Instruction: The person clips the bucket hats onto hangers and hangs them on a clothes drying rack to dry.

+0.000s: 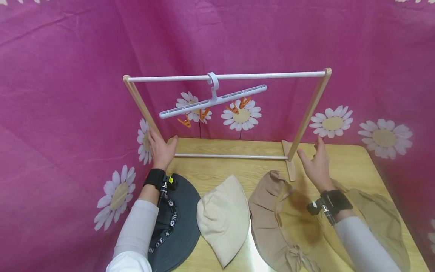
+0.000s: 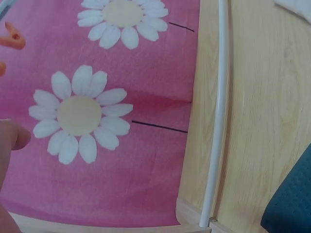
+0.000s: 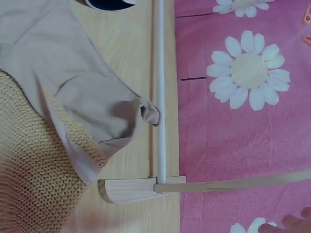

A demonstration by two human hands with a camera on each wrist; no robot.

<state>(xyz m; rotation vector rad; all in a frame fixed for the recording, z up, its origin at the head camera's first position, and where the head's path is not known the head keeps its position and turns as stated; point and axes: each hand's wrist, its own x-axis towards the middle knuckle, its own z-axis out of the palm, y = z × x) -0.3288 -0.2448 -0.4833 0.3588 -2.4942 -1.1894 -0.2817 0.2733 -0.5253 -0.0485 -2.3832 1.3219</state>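
A rack with wooden posts and a white top bar [image 1: 272,75] stands at the back of the table. From that bar hangs a tilted pale clothes hanger [image 1: 214,101] with several orange clips [image 1: 233,108] on it. My left hand [image 1: 162,151] is at the left post [image 1: 141,102], fingers extended and thumb spread away from them; it overlaps the post's lower part. Beside the right post [image 1: 309,113], my right hand [image 1: 317,166] is held with thumb and fingers apart and nothing between them. In the left wrist view only the thumb [image 2: 17,135] side shows.
In front of the rack lie a black wide-brimmed hat [image 1: 185,226] under my left forearm, a cream bucket hat [image 1: 224,219], a brown sun hat [image 1: 266,211] with a bow, and an olive-tan hat [image 1: 380,215] beneath my right forearm. A pink daisy-print cloth [image 1: 68,94] surrounds the table.
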